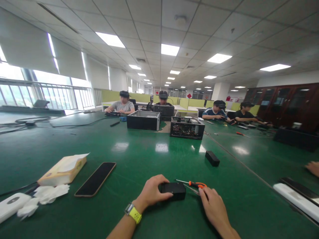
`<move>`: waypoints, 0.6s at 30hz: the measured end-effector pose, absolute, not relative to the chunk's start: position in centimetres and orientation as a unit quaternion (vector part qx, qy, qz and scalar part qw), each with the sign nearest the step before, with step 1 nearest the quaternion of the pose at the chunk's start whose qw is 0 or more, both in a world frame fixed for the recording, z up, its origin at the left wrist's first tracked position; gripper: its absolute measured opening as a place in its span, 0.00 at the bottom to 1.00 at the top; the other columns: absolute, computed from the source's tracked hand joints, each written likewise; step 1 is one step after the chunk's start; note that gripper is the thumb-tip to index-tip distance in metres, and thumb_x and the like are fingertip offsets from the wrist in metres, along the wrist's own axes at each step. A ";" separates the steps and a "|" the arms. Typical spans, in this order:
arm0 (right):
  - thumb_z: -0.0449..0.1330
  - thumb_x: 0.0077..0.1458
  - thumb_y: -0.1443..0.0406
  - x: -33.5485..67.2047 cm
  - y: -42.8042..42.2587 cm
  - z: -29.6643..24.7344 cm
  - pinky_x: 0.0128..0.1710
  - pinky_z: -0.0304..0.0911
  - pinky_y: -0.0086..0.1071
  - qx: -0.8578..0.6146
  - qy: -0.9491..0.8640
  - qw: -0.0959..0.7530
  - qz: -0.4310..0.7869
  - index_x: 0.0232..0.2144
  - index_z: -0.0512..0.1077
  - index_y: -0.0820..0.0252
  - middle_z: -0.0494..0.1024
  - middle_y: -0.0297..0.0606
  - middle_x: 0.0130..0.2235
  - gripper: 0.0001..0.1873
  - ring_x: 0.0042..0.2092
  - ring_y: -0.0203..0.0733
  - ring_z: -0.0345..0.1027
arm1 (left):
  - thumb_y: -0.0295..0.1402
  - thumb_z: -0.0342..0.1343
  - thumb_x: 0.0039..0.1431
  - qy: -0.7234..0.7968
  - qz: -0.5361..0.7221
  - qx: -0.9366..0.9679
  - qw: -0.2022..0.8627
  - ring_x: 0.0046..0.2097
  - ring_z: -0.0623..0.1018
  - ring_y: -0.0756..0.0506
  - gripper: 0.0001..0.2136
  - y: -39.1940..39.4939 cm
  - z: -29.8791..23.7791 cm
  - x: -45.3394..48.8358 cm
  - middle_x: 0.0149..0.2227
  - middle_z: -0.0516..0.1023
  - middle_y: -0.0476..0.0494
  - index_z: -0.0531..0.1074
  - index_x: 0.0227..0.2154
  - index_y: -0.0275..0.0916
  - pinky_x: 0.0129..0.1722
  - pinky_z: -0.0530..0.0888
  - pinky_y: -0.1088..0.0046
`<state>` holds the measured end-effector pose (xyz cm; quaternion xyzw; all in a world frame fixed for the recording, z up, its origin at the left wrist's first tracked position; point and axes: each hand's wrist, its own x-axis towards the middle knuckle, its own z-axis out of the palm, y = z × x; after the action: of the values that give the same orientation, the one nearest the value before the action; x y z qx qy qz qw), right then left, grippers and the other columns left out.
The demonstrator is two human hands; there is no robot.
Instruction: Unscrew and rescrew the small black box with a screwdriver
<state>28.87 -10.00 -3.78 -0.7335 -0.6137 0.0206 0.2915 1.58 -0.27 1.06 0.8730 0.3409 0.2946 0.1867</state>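
My left hand [152,192], with a yellow watch at the wrist, is wrapped round a small black box [174,190] resting on the green table [139,156]. My right hand [211,205] sits just right of the box, its fingertips on the orange handle of a small screwdriver [193,183] that lies behind the box with its thin shaft pointing left. A second small black box [212,158] lies further back on the table, apart from both hands.
A phone [96,179], a tissue box [63,170], crumpled tissues [47,194] and a white device [11,205] lie at left. Two open computer cases [143,120] [186,127] stand mid-table. Several people sit at the far side. Another person's hand [312,167] and a white bar [296,200] are at right.
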 end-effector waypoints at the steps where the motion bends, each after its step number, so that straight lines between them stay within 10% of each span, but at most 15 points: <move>1: 0.44 0.66 0.55 29.1 -10.1 -3.8 0.38 0.61 0.39 -0.736 -0.611 0.290 0.024 0.37 0.75 0.53 0.79 0.42 0.35 0.20 0.39 0.50 0.71 | 0.40 0.68 0.46 0.343 0.294 0.872 0.190 0.40 0.77 0.42 0.16 -0.2 1.0 1.6 0.38 0.79 0.46 0.78 0.38 0.40 0.41 0.71 0.70; 10: 0.54 0.60 0.50 29.7 -10.5 -3.1 0.40 0.61 0.42 -0.759 -0.581 0.292 0.031 0.31 0.75 0.53 0.79 0.39 0.36 0.18 0.41 0.53 0.70 | 0.42 0.69 0.46 0.370 0.294 0.859 0.197 0.39 0.77 0.42 0.17 -0.1 0.8 1.8 0.37 0.79 0.47 0.76 0.36 0.40 0.40 0.71 0.70; 18: 0.65 0.51 0.52 26.0 -7.6 1.0 0.52 0.60 0.39 -0.603 -0.711 0.336 0.135 0.53 0.72 0.55 0.76 0.42 0.51 0.29 0.51 0.50 0.67 | 0.43 0.69 0.45 0.371 0.277 0.865 0.191 0.38 0.77 0.42 0.17 -0.2 0.9 1.9 0.36 0.79 0.47 0.77 0.36 0.41 0.39 0.70 0.71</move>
<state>25.99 -7.59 1.05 -0.6029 -0.7110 0.1350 0.3358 1.87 -0.23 0.94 0.8654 0.3708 0.2773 0.1914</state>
